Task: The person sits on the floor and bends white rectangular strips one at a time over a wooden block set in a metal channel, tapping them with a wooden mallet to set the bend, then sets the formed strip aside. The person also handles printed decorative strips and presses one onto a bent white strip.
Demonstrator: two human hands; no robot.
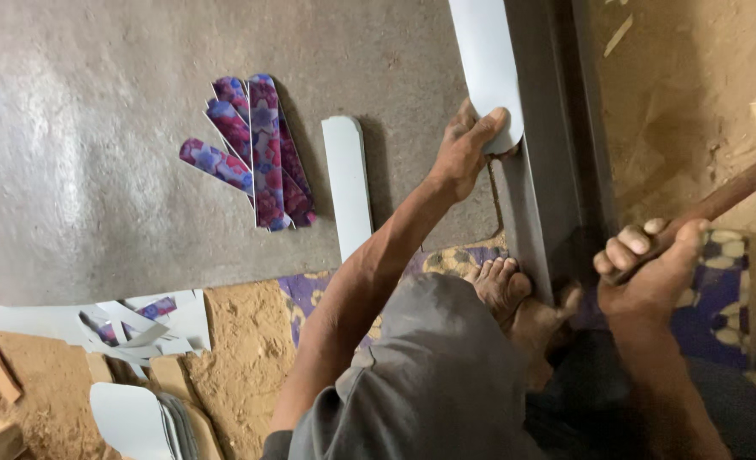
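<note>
My left hand (pixel 467 146) pinches the rounded lower end of a long pale grey strip (pixel 484 60) and presses it against a dark metal bar (pixel 541 170). My right hand (pixel 650 260) is closed around a brown wooden handle (pixel 735 192) that runs up to the right edge; its head is out of view. My bare foot (pixel 505 290) rests against the bar's near end. A second pale strip (pixel 347 183) lies flat on the grey board (pixel 97 170), left of my left hand.
A fan of several purple floral strips (pixel 258 162) lies on the board. Offcuts (pixel 139 328) and a stack of rounded pale pieces (pixel 139 422) sit on the sandy floor at lower left. A patterned purple mat (pixel 723 298) lies under my right hand.
</note>
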